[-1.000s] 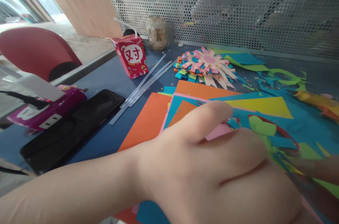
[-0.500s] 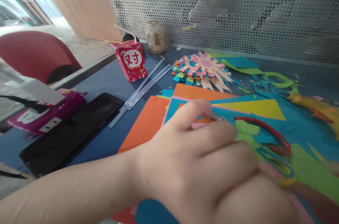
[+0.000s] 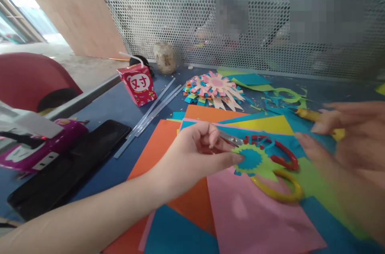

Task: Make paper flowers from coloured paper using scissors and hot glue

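My left hand (image 3: 198,146) is closed, its thumb and fingers pinching a paper rosette (image 3: 250,159) with a blue centre, a lime fringed edge and lime tails. Beneath and behind the rosette lie scissors (image 3: 285,194) with one yellow and one red handle loop; part of their blades shows beside my fingers. On the right, my right hand (image 3: 349,142) is blurred, with thumb and fingers spread apart and nothing visible between them. Just past its fingertips is a yellow glue gun (image 3: 306,115), partly hidden by the hand.
Coloured paper sheets (image 3: 240,210) overlap on the blue table. Finished-looking paper rosettes (image 3: 215,87) are piled behind, near green and blue scraps (image 3: 288,95). Clear glue sticks (image 3: 150,115), a red drink carton (image 3: 136,85), a jar (image 3: 164,58), a black phone (image 3: 69,166) and a purple power strip (image 3: 57,142) stand left.
My left hand has turned from back-up to thumb-side, bringing the lime and blue rosette into sight. My right hand has come further into view, and the camera view has shifted.
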Action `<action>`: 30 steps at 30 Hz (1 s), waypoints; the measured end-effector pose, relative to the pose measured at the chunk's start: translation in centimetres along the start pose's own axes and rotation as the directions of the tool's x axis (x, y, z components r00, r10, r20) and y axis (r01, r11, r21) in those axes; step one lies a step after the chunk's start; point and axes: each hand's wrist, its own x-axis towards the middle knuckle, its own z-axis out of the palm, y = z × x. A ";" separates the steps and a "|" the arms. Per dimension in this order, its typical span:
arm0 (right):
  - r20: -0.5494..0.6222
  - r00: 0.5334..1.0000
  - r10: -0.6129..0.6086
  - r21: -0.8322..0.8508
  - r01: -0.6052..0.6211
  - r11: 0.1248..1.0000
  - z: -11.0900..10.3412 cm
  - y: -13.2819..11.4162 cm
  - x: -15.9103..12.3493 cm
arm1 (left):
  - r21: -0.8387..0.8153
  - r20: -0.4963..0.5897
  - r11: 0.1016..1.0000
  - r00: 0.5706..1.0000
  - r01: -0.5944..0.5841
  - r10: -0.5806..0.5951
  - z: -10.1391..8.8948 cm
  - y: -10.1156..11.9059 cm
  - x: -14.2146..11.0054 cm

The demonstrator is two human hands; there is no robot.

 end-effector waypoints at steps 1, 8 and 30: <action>-0.033 0.999 0.028 0.028 -0.027 0.999 0.3 -0.3 0.3 | -0.027 -0.001 0.999 1.000 0.018 -0.018 0.0 0.1 0.0; 0.026 0.999 0.034 0.149 -0.038 0.988 0.7 -0.5 0.2 | -0.060 0.031 0.993 0.994 0.104 -0.102 -0.1 0.1 0.1; 0.436 0.879 0.193 0.304 -0.346 0.887 1.6 0.7 0.1 | 0.053 -0.113 0.993 0.989 0.102 -0.096 0.2 0.4 0.5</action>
